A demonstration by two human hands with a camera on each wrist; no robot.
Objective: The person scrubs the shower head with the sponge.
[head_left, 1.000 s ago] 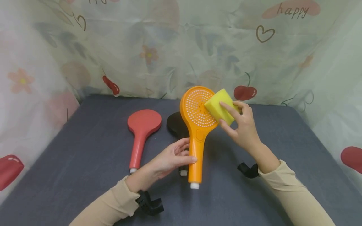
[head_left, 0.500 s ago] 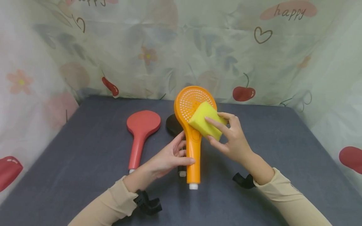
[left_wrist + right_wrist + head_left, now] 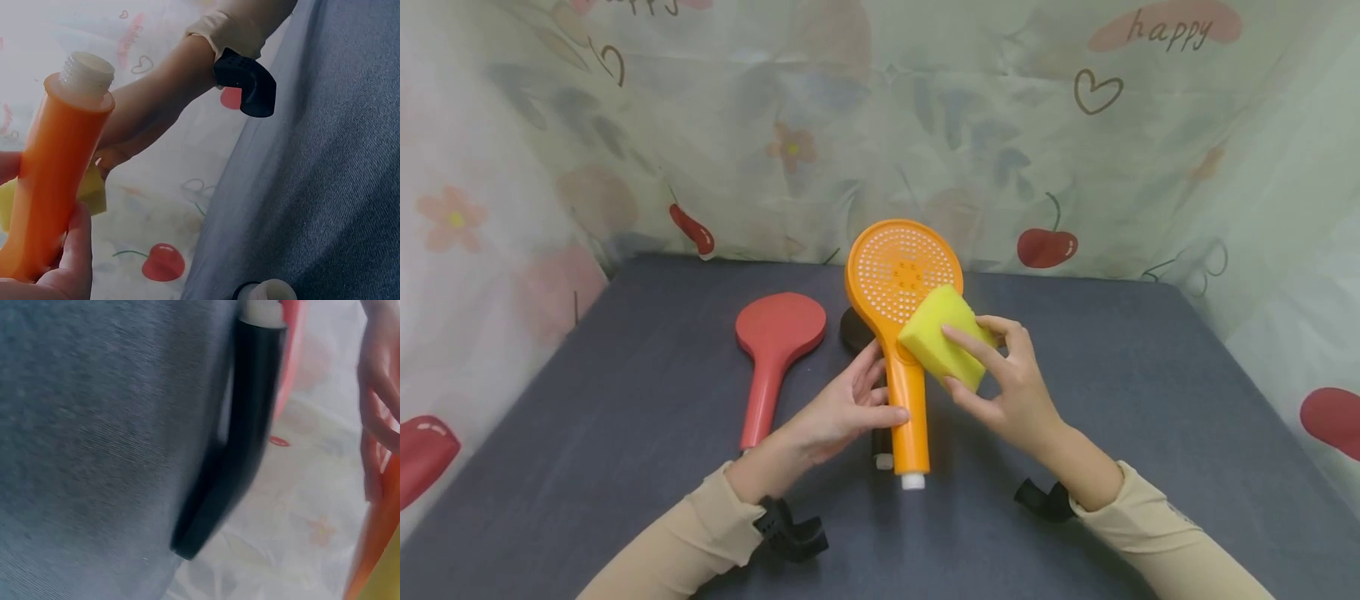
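An orange shower head [image 3: 908,433] is held up over the table, its dotted spray face toward the head camera. My left hand [image 3: 842,412] grips its handle, thumb across the front and fingers behind. The white threaded end [image 3: 87,72] shows large in the left wrist view. In my right hand [image 3: 1011,387] a yellow sponge [image 3: 943,337] is pinched between thumb and fingers. The sponge lies against the lower right of the spray face and the neck, covering part of both. Only an edge of the sponge [image 3: 387,569] enters the right wrist view.
A red shower head [image 3: 781,325] lies on the dark grey table [image 3: 625,400] to the left. Behind my left hand is a black shower head [image 3: 856,329], partly hidden; its handle [image 3: 250,394] shows in the right wrist view. A patterned curtain [image 3: 737,125] encloses the back and sides.
The sponge has moved left and down, from the right rim of the spray face to its lower edge. The orange shower head has shifted slightly left and, lately, a little up.
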